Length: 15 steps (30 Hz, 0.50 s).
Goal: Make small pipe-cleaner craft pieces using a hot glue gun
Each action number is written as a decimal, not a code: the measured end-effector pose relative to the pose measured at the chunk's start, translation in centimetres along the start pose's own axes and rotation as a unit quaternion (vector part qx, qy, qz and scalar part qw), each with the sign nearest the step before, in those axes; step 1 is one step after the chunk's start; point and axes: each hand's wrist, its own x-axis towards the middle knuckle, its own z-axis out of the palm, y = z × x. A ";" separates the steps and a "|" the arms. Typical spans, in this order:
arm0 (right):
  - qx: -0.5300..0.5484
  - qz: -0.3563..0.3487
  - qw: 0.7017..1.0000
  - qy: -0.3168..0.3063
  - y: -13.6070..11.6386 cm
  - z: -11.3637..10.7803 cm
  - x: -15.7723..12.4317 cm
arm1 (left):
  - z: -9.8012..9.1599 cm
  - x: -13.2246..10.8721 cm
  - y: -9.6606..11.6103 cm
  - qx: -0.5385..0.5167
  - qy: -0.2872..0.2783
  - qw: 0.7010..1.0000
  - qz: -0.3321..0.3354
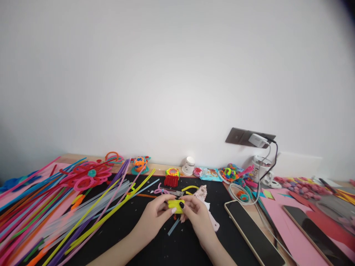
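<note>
Head view shows a small yellow bundle [175, 205] held over the middle of a black mat [223, 232], its bright, fuzzy strands lying side by side in a short, compact block with both ends partly covered by fingers. Both hands pinch it: the left hand [155, 213] at its left end, the right hand [198, 214] at its right end. Bare mat lies between the forearms and right of the right hand, as far as a phone [252, 232] by the mat's right edge. On the left, long pipe cleaners [91, 218] slant across the mat, narrowing the room beside the left forearm. Scissors [178, 193] lie just beyond the hands; farther off, the counter's [159, 171] wooden far strip meets the wall [155, 92].
</note>
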 end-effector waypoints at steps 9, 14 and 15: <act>0.002 0.001 1.000 -0.027 -0.4 0.1 -0.2 | 0.0 -0.1 0.5 0.016 0.007 1.000 0.009; -0.016 0.003 1.000 -0.004 -0.6 0.1 -0.2 | 0.1 -0.2 0.5 0.025 0.007 1.000 0.010; -0.020 0.005 1.000 -0.001 -0.7 0.2 -0.2 | 0.1 -0.2 0.6 0.027 0.008 1.000 0.010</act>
